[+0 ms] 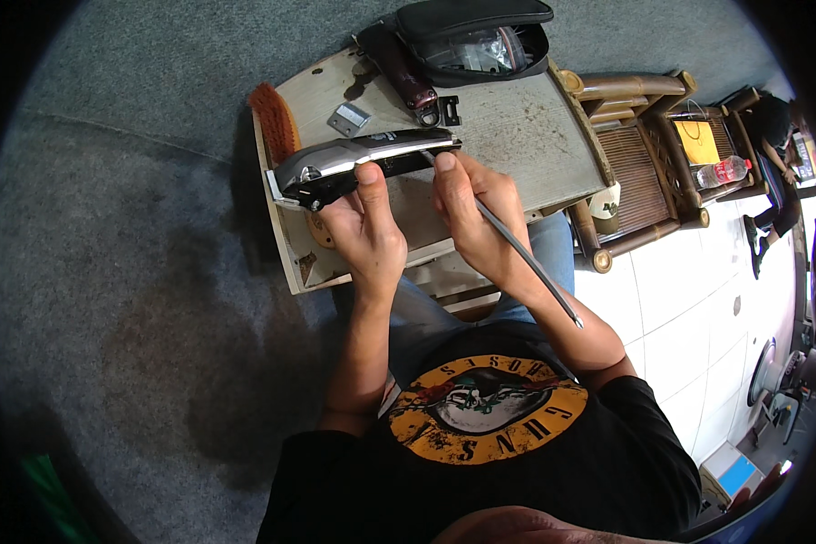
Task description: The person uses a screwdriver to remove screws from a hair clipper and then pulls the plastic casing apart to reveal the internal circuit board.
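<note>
- The hair clipper (358, 161), silver over black, lies with its long axis running left to right across the front of the worn wooden table (517, 136), blade end toward the person's left.
- The left hand (364, 227) is closed around the clipper's underside near the blade end, thumb up against its side.
- The right hand (476, 213) is curled shut on a thin metal tool (526, 263), its working tip at the clipper's right end (the exact contact is hidden by the fingers); the handle trails back over the forearm.
- The right hand is nearer that end.
- Behind lie a small metal plate (348, 118), a second dark red clipper (399, 72) and a black pouch (476, 36); a brush (275, 118) sits at the left edge, a bamboo chair (635, 163) to the right.
</note>
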A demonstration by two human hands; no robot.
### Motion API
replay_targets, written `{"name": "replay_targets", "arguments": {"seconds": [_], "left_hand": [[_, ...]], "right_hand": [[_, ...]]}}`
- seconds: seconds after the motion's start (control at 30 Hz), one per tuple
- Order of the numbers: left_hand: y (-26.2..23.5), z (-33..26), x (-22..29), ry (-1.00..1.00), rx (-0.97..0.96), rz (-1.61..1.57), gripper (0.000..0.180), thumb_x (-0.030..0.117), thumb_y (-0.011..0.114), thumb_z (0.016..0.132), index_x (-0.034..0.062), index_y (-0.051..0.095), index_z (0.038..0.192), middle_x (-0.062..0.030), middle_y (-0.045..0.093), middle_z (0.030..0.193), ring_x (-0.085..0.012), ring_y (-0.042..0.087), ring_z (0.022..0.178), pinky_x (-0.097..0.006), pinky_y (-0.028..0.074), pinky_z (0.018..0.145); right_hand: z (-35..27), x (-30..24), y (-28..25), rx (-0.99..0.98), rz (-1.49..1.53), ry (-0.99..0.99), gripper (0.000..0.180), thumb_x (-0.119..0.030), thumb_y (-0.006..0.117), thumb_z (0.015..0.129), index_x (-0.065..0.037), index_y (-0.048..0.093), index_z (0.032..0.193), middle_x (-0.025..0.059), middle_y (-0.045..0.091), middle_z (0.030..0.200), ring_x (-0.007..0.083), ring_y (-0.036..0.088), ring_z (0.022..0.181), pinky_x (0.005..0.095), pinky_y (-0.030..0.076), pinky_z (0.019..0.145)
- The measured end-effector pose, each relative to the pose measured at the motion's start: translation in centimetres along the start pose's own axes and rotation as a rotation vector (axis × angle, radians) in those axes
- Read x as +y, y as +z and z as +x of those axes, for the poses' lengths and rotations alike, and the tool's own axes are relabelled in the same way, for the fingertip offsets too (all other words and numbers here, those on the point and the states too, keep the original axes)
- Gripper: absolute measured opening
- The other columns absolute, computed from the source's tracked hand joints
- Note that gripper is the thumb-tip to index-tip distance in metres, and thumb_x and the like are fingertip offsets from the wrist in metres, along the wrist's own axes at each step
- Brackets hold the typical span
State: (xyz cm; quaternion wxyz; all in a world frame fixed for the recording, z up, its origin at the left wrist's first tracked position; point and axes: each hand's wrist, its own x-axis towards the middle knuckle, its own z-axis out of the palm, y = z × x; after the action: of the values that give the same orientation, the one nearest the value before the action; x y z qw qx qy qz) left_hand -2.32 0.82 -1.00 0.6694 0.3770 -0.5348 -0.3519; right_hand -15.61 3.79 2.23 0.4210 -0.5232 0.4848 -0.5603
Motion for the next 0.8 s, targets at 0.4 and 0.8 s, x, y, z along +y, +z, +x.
{"name": "replay_targets", "arguments": {"seconds": [0.4,0.8], "left_hand": [[0.2,0.8,0.2,0.045,-0.103,-0.062,0.042,0.025,0.052,0.109,-0.0133,0.052,0.128,-0.0216,0.065,0.125,-0.0225,0.064,0.115,-0.035,0.05,0.1],[0.4,0.7,0.1,0.06,-0.114,-0.109,0.038,0.019,0.053,0.108,-0.0139,0.051,0.129,-0.0234,0.065,0.125,-0.0236,0.064,0.117,-0.035,0.052,0.101]], "right_hand": [[0.2,-0.5,-0.6,-0.048,0.134,0.151,0.05,-0.031,0.045,0.11,0.0,0.055,0.073,0.0015,0.048,0.059,0.0096,0.044,0.057,0.0308,0.037,0.052],[0.2,-0.3,-1.0,-0.057,0.187,0.15,0.048,-0.031,0.045,0.11,-0.001,0.055,0.074,0.0002,0.048,0.06,0.009,0.045,0.057,0.0296,0.038,0.052]]}}
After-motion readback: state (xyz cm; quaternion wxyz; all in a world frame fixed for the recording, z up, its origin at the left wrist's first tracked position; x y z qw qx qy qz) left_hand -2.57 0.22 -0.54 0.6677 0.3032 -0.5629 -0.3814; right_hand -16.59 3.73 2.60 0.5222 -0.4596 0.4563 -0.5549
